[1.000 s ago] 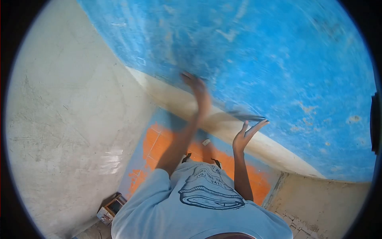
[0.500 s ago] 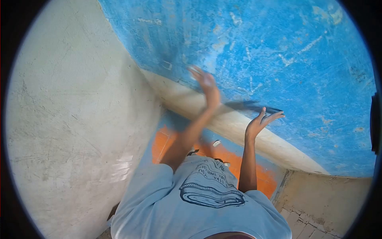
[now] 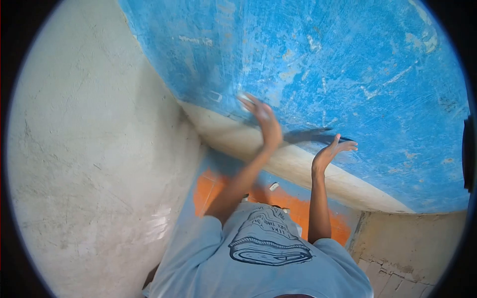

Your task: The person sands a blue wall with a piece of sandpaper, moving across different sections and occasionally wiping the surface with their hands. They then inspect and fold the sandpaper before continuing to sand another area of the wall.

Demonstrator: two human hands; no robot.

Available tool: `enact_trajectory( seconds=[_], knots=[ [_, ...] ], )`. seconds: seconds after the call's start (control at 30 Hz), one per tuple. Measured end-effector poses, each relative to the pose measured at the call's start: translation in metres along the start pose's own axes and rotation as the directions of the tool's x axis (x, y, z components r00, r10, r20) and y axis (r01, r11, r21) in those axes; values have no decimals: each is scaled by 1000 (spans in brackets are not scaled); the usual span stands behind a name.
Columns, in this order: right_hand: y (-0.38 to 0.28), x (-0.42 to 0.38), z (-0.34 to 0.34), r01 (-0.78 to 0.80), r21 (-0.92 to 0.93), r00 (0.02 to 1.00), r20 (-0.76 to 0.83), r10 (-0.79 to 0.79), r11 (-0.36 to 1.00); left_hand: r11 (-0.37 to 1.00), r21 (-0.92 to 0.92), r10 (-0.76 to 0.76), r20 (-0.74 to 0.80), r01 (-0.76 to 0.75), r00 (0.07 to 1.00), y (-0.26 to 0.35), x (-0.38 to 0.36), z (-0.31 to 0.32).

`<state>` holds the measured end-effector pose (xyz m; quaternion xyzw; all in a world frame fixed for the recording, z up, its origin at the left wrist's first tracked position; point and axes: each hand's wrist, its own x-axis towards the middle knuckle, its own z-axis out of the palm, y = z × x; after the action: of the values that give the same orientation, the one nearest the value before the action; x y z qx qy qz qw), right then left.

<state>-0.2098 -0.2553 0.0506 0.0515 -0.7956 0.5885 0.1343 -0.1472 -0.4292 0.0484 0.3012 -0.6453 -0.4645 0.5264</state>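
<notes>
Both our left hand (image 3: 266, 121) and our right hand (image 3: 328, 155) reach to a blue surface (image 3: 318, 59)

Nearest us is our pale shirt (image 3: 268, 280), printed with dark lettering and a drawing. Past it our arms stretch forward. The right hand has its fingers extended and its thumb standing apart from them. The left hand, blurred, looks stretched out too, its fingers slightly apart. We cannot tell whether either touches the blue surface, which spreads in front of them, scuffed and streaked white. Dark shadows (image 3: 310, 135) fall between the hands. A cream band (image 3: 298, 164) edges it below. Farther down, a small white object (image 3: 274, 186) lies on the orange-and-blue floor (image 3: 204, 191). A grey wall (image 3: 89, 149) rises at our left.
</notes>
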Motion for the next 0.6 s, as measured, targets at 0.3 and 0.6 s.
enact_trajectory(
  seconds=[0.3,0.6],
  knots=[
    [-9,-13,-12,50,-68,995,87,-44,996,929,-142,-352,-46,342,935,-19,115,-77],
    [-1,-14,-9,106,-142,992,81,-95,984,1000,5,-12,228,12,974,-21,-39,7]
  ],
)
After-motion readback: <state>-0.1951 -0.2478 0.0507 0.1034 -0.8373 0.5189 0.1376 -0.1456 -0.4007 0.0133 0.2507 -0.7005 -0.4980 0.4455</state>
